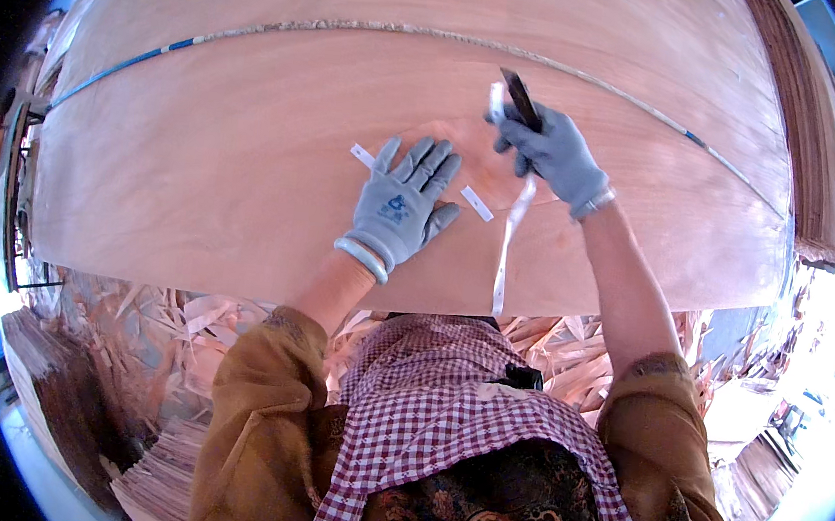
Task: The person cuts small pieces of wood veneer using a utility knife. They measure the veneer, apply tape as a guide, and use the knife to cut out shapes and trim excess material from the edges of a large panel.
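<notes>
My left hand point(398, 203), in a grey glove, lies flat with fingers spread on a large pinkish-brown wood veneer sheet point(195, 169). One short piece of white tape point(362, 156) sticks out beside its fingertips, and a second tape piece point(477, 203) lies to the right of its thumb. Raised to the right, my gloved right hand point(555, 155) is closed round a dark, flat-bladed knife point(520, 98). A long strip of white tape point(507, 244) passes through that same hand and hangs toward the sheet's near edge. Its upper end is blurred next to the blade.
Across the far part of the sheet runs a thin, curved-looking cord or rod point(380, 27) with blue sections. Veneer scraps point(569, 360) litter the area below the near edge. Stacked veneer stands at the right point(814, 128) and at the lower left point(73, 388).
</notes>
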Tool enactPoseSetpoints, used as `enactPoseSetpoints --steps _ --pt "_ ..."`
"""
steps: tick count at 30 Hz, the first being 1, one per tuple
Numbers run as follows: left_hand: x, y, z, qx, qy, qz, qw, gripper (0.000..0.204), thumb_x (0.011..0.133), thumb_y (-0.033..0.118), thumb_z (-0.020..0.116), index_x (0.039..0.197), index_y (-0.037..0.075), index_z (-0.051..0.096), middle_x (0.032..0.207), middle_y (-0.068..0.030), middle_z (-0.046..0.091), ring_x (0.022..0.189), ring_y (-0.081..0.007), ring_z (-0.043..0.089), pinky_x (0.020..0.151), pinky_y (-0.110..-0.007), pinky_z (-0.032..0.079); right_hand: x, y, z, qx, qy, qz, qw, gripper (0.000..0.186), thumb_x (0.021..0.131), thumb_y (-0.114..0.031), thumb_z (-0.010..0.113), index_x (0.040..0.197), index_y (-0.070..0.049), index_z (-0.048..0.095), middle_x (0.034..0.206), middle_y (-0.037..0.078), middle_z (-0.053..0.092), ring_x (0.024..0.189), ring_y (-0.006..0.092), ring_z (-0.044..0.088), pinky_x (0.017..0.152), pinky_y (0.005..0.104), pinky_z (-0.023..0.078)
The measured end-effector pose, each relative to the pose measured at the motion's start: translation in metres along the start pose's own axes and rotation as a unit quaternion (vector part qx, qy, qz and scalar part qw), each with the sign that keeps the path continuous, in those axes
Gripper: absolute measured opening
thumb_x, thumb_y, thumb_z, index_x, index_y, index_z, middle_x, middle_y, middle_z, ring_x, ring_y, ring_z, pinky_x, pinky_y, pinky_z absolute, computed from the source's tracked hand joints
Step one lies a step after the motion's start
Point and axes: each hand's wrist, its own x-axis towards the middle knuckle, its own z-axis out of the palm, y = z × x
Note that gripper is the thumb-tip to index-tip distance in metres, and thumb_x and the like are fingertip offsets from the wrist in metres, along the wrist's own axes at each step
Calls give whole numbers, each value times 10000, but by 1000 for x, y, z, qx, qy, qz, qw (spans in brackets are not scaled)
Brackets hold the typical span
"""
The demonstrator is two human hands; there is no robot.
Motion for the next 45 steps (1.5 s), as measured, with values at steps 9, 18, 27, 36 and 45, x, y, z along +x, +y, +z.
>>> enactPoseSetpoints --steps 9,18,27,36,45 --pt "45 -23 -2 -35 129 22 991 446 865 214 536 1273 38 509 1311 -140 513 1239 -296 453 1065 -438 310 47 31 19 -40 18 93 995 137 863 -82 593 943 8 526 721 93 593 534 139 562 447 254 465" --pt "59 -26 -12 -23 54 63 996 409 804 246 606 1199 139 592 1218 -137 542 1181 -322 471 1022 -477 335 31 10 17 -309 8 111 944 297 773 -285 605 821 -7 696 776 233 662 795 331 678 695 405 534" --pt "64 -22 5 -15 -23 53 998 432 868 336 521 1270 182 550 1343 -142 436 1287 -336 357 1048 -499 288 -60 -6 19 -22 2 -19 1000 285 849 -271 640 925 2 613 671 78 617 533 145 583 484 264 470" --pt "-6 14 -34 -40 -75 70 994 281 917 258 513 1122 95 614 1169 -204 559 1034 -331 539 850 -421 422 -277 54 -72 274 290 9 917 341 830 -378 703 899 -73 568 694 -10 545 582 52 541 426 198 377" --pt "-153 112 -6 -773 -159 -517 332 663 826 611 562 1028 -21 548 889 -145 631 823 -275 587 725 -416 505 -370 221 -161 295 538 27 789 246 892 -300 626 939 -65 571 743 64 640 517 130 563 430 232 401"
